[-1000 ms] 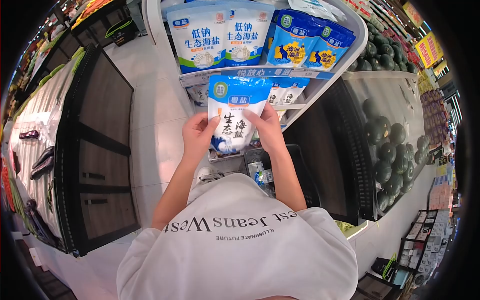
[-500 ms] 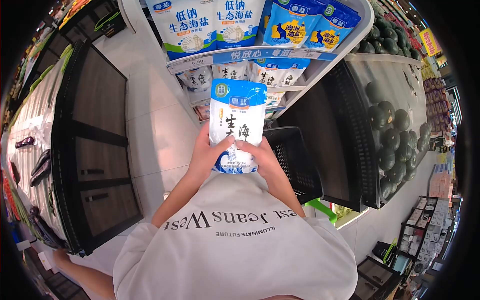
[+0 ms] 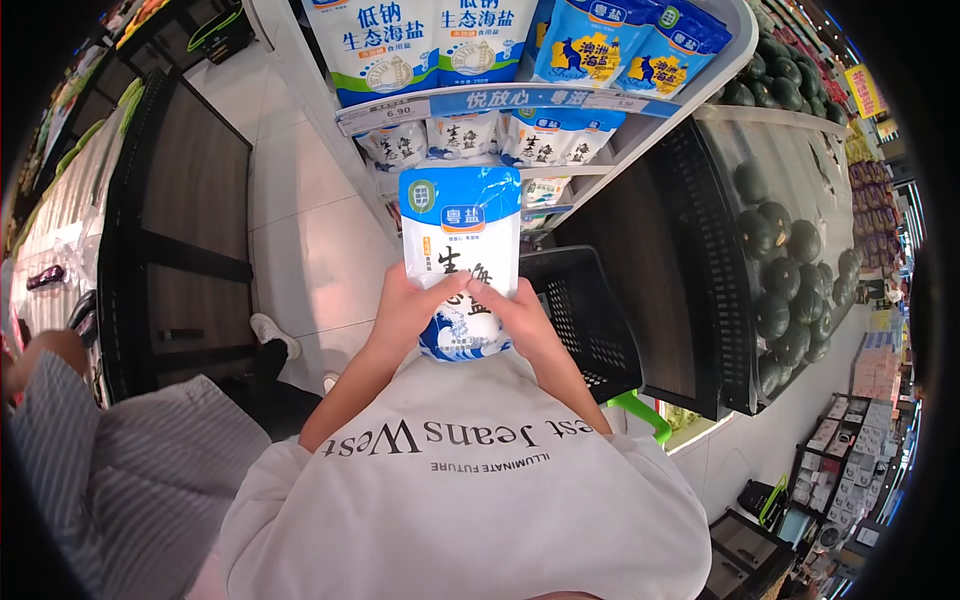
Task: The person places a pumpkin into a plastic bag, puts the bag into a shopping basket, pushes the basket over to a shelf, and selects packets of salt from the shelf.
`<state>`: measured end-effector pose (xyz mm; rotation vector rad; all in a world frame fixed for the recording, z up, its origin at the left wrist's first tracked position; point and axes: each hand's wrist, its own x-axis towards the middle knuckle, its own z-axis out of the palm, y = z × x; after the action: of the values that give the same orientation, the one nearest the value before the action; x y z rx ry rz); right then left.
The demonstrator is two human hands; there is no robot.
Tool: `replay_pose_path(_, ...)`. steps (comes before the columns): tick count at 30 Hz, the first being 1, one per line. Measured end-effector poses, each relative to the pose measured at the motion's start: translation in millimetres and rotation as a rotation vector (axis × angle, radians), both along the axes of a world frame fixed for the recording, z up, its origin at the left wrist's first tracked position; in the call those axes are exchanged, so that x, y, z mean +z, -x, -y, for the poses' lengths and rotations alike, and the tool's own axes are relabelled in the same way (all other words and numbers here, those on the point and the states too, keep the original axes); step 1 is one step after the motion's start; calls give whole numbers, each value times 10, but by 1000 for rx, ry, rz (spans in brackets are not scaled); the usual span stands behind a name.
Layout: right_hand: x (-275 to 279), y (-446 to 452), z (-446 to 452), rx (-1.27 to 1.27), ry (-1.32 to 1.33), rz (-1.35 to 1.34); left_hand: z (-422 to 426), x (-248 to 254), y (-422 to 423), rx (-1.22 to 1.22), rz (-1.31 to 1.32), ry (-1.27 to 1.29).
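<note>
A blue and white salt pouch [image 3: 462, 235] is held upright in front of my chest, its printed front facing me. My left hand [image 3: 408, 305] grips its lower left side, thumb across the front. On the lower right side my right hand [image 3: 515, 308] holds it the same way, and the two thumbs nearly meet over the black lettering. The fingers behind the pouch are hidden. Beyond it, a white shelf [image 3: 600, 172] carries similar small pouches [image 3: 465, 133], with larger white-blue bags [image 3: 385, 50] and blue-yellow bags [image 3: 590, 45] on the level above.
A black basket [image 3: 585, 320] with a green handle is at the right, beside a dark stand of watermelons [image 3: 775, 250]. At the lower left is another person in a striped top [image 3: 165, 480], close to my side. A vegetable stand [image 3: 180, 240] is at the left.
The pouch has come lower and closer to my chest, and both thumbs have slid to its middle. Another person has come in at the lower left. More of the basket shows.
</note>
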<state>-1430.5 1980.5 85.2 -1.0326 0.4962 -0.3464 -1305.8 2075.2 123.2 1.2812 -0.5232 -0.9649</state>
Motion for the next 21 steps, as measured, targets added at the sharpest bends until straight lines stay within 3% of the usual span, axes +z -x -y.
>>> replay_pose_path(7, 37, 54, -41, -27, -52, -80, 13, 31, 69, 47, -100, -57)
replay_pose_path(13, -46, 195, -8, 121, 10, 18, 41, 36, 59, 156, -215, -15)
replay_pose_path(21, -104, 303, -112, -44, -101, 80, -39, -46, 117, -180, 14, -20)
